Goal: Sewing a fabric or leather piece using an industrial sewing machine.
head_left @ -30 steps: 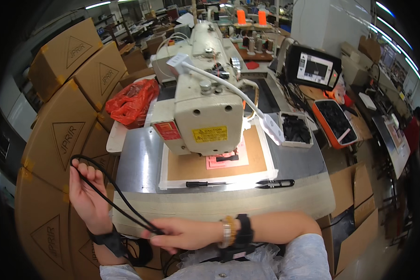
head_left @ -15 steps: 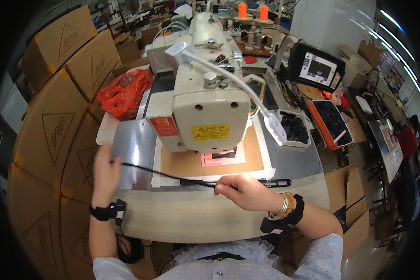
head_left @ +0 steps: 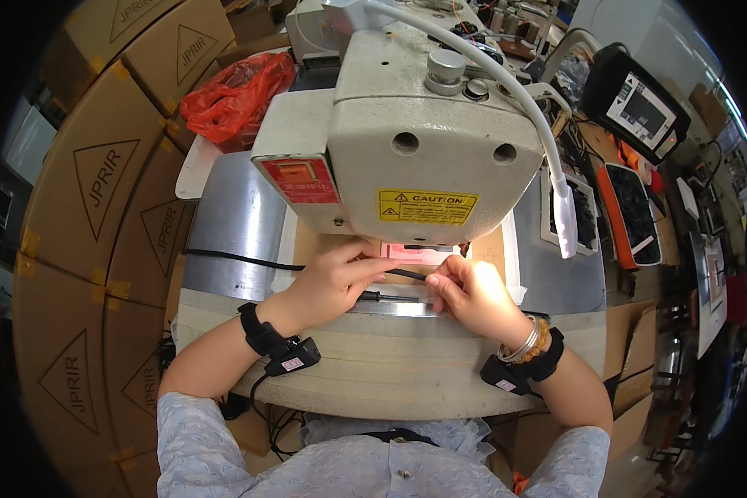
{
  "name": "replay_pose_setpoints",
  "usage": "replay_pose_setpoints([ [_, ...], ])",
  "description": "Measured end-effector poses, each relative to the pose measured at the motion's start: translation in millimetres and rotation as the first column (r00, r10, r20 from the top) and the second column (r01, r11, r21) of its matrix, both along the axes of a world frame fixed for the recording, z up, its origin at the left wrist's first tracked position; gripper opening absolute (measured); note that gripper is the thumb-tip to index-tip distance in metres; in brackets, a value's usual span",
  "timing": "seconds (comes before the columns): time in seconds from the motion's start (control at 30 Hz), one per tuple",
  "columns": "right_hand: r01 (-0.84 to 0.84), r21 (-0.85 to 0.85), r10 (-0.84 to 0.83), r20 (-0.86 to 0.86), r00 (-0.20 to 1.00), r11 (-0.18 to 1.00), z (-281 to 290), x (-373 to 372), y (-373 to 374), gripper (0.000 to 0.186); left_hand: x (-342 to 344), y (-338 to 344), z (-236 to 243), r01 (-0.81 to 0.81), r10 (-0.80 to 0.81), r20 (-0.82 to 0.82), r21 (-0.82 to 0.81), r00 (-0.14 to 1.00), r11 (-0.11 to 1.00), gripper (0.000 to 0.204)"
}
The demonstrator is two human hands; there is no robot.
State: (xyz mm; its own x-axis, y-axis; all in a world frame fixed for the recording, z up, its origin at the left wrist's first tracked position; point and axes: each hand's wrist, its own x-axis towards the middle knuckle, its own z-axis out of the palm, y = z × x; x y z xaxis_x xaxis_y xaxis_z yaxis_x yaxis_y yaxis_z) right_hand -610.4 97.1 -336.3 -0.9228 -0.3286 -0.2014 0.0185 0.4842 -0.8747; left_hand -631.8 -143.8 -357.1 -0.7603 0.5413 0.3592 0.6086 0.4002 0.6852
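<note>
A thin black cord (head_left: 241,260) crosses the metal plate from the left and passes under my left hand (head_left: 338,278). It shows again between my two hands, just in front of the sewing machine head (head_left: 432,124). My left hand is closed on the cord, fingers pointing right. My right hand (head_left: 471,297) pinches it a short way further right, between thumb and forefinger. Behind my fingertips, under the machine head, a pink piece (head_left: 415,253) lies on the brown board (head_left: 487,245). A thin black tool (head_left: 382,296) lies just below my hands, partly hidden by them.
The machine head overhangs my hands closely, with a white bendable lamp (head_left: 563,212) at its right. Brown cartons (head_left: 100,183) are stacked at the left, beside a red plastic bag (head_left: 236,100). At the right are a white tray (head_left: 588,224), an orange-rimmed box (head_left: 631,216) and a screen (head_left: 639,108).
My left hand has moved right from the plate's left side to the middle, close to my right hand. My right hand has moved slightly right and forward. The view has come nearer the machine.
</note>
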Motion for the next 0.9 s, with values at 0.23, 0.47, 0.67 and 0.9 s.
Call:
replay_pose_setpoints([
  [0.23,0.050,0.121,-0.018,-0.259,0.966,0.991,-14.9,-19.8,4.9,0.020,-16.3,0.3,-19.1,-0.129,0.099,-0.222,-0.125,0.970,0.984,0.021],
  [0.47,0.042,0.400,0.264,-0.677,0.687,0.915,-28.3,-20.5,18.7,0.009,-22.7,-1.0,-18.8,-0.176,0.095,-0.247,-0.328,0.964,0.928,0.014],
  [0.67,-0.005,0.199,0.106,-0.497,0.861,0.980,-40.3,-20.9,15.1,0.012,-25.3,1.0,-25.7,-0.231,0.121,-0.286,-0.389,0.951,0.892,0.012],
  [0.9,-0.012,0.328,0.215,-0.589,0.779,0.944,-40.7,-22.3,15.2,0.030,-25.5,6.7,-25.9,-0.196,0.113,-0.266,-0.307,0.957,0.931,0.015],
])
